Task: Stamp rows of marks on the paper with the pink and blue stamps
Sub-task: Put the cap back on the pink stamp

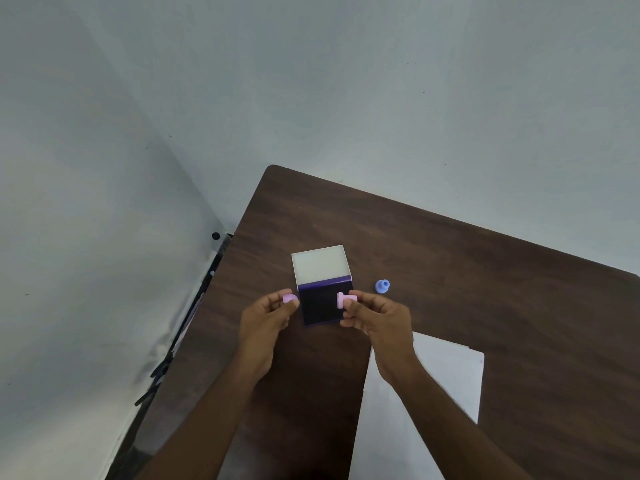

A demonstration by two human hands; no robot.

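1. Head view shows the right hand [375, 315] pinching the pink stamp [345, 300] by its stem between thumb and fingertips, its flat face turned sideways toward the left, held over the right edge of the open ink pad [320, 306].
2. Left hand [268, 315] grips a small pink cap [289, 298] between thumb and fingers, just beside the pad's left edge (it looks to be the stamp's cover, pulled off).
3. My reading of the step: inking the pink stamp. To do it well, turn the face downward, press it squarely onto the dark pad with light, even pressure, and lift straight up so the ink coats evenly.
4. Parking the cap on the table [450, 271] would free the left hand to steady the paper.
5. White paper [446, 372] lies near the camera, partly under the right forearm, and shows no marks that I can make out.
6. Blue stamp [382, 286] stands alone on the table, to the right of the pad, untouched.
7. Pink stamp looks small, pale and smooth, with a wider disc at the face end.
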